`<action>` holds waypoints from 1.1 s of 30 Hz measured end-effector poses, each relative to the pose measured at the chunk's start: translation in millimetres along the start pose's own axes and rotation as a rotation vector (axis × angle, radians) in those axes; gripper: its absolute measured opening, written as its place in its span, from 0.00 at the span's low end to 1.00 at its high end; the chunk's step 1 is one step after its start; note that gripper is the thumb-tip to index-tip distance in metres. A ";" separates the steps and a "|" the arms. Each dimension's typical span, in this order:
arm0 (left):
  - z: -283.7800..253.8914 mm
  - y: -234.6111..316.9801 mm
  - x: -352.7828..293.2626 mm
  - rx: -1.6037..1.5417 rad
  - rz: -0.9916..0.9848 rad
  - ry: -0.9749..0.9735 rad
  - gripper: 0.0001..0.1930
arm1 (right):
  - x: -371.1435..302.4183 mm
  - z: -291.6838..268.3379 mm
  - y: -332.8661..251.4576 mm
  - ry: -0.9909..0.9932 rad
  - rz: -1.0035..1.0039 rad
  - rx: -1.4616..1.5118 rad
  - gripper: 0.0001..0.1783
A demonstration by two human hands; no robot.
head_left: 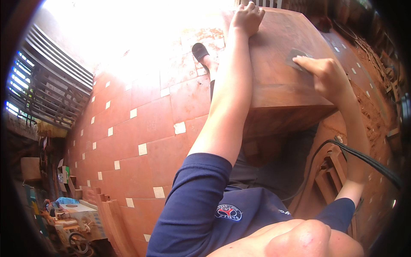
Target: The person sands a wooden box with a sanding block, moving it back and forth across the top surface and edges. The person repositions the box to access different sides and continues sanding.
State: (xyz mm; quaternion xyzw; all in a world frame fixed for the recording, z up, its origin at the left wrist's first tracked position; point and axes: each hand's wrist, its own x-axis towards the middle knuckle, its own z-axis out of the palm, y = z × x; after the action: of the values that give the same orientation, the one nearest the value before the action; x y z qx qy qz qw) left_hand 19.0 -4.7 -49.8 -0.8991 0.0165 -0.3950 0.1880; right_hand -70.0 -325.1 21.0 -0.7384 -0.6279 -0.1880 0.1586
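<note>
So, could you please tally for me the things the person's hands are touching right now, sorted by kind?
Wooden cabinet: 1, gripped at its far edge by the left hand
Grey sanding sheet: 1, pressed flat on the wood under the right hand
Total: 2

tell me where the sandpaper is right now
In the head view, upper right: the grey sandpaper lies flat on the wooden block, under the right hand fingertips.
</note>
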 end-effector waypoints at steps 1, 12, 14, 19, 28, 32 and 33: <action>0.0 -4.1 -3.1 0.036 0.010 -0.001 0.15 | -3.4 -12.6 -11.1 -0.023 0.007 0.078 0.29; 13.4 -7.1 -4.2 0.054 0.005 -0.048 0.15 | 1.8 -42.0 34.1 0.324 0.242 0.449 0.15; 12.8 2.6 -3.9 0.040 -0.008 -0.040 0.14 | 7.8 -4.5 86.1 0.317 0.280 0.371 0.18; 5.5 0.1 0.1 0.174 -0.030 -0.031 0.12 | 46.6 45.0 104.1 0.329 0.389 0.419 0.29; -6.9 1.6 -6.5 0.262 -0.067 -0.064 0.13 | -7.9 -12.3 0.7 0.124 0.272 0.454 0.20; 8.2 -2.9 -5.9 0.283 -0.138 -0.058 0.16 | -16.9 -56.0 -3.8 0.127 0.489 0.703 0.15; 7.9 0.4 -6.5 0.296 -0.149 -0.052 0.16 | -20.4 -54.3 1.7 0.103 0.475 0.723 0.16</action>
State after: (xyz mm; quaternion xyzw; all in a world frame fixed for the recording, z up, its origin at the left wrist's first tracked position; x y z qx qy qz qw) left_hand 20.2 -1.4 -59.3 -0.8702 -0.1134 -0.3827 0.2887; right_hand -75.5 -368.6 59.0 -0.7490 -0.4572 0.0490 0.4770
